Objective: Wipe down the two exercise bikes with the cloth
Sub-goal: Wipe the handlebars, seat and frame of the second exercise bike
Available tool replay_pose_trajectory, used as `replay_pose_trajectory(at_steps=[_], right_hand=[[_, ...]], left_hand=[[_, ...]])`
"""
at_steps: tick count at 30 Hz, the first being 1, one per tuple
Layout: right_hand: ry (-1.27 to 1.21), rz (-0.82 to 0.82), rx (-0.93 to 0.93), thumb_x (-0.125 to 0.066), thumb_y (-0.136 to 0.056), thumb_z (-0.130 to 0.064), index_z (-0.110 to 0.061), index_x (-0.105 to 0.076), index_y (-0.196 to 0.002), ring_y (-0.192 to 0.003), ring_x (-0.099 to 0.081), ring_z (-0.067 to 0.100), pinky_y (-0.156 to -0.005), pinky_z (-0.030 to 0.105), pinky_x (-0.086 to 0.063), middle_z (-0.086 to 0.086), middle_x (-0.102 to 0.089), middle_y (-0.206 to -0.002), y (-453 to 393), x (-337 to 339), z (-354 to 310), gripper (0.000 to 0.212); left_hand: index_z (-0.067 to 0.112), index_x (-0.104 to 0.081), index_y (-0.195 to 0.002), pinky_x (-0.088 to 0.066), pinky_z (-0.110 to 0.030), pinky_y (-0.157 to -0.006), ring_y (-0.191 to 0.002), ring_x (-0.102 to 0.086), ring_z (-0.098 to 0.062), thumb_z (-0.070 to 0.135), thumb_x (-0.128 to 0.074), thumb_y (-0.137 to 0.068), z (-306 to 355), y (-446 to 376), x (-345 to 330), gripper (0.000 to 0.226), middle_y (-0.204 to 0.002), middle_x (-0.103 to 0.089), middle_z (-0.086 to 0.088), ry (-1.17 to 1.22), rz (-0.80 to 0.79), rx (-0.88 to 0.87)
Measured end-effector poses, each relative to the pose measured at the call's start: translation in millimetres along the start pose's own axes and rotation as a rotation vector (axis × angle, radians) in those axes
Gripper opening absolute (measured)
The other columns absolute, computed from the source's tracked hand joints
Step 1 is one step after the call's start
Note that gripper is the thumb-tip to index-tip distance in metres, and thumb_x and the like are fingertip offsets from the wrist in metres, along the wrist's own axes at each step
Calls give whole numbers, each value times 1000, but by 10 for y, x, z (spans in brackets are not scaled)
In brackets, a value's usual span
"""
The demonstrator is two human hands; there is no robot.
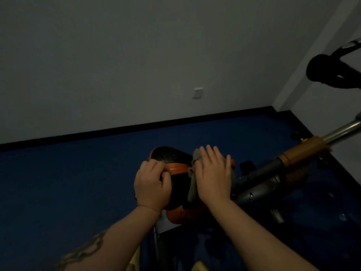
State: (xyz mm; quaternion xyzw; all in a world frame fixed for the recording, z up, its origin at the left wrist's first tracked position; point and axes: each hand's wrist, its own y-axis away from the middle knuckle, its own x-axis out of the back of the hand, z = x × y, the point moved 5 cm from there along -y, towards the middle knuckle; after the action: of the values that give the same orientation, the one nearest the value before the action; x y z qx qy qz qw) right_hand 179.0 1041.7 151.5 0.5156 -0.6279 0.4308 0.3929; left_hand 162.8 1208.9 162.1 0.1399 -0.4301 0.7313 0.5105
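Grey cloth point(192, 184) crumpled, on black-orange saddle point(172, 157)

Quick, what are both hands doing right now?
Left hand: fingers curled, gripping the bike saddle.
Right hand: open, fingers straight, pressing the cloth flat on the saddle.

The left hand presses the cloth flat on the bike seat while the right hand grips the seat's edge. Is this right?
No, the hands are swapped. In the head view the right hand presses the cloth flat on the bike seat, while the left hand grips its edge.
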Motion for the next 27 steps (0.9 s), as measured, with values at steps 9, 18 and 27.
replay_pose_trajectory(at_steps=[9,18,27], right_hand=[[-26,-62,131,-15,-96,-46,-23,-36,-148,-144,-24,15,-119,38,-5,-4,-32,-155,-110,62,521,61],[-92,-55,25,-18,-101,-43,-19,-33,-149,-145,-22,14,-119,34,-5,-2,-28,-156,-59,52,611,55],[-97,-56,382,-31,-98,-41,-21,-39,-147,-145,-20,13,-119,37,-12,-4,-28,-156,182,-19,137,53]], left_hand=[[12,-63,-64,-36,-29,-54,-66,-40,-13,14,-44,-80,28,-12,-7,25,-68,-54,2,-34,4,-108],[11,-64,-64,-38,-34,-53,-67,-41,-14,14,-43,-80,15,-19,-28,26,-69,-54,2,-35,11,-115],[12,-64,-66,-36,-30,-56,-68,-40,-12,15,-44,-80,15,-9,-35,25,-71,-55,2,-54,-5,-99]])
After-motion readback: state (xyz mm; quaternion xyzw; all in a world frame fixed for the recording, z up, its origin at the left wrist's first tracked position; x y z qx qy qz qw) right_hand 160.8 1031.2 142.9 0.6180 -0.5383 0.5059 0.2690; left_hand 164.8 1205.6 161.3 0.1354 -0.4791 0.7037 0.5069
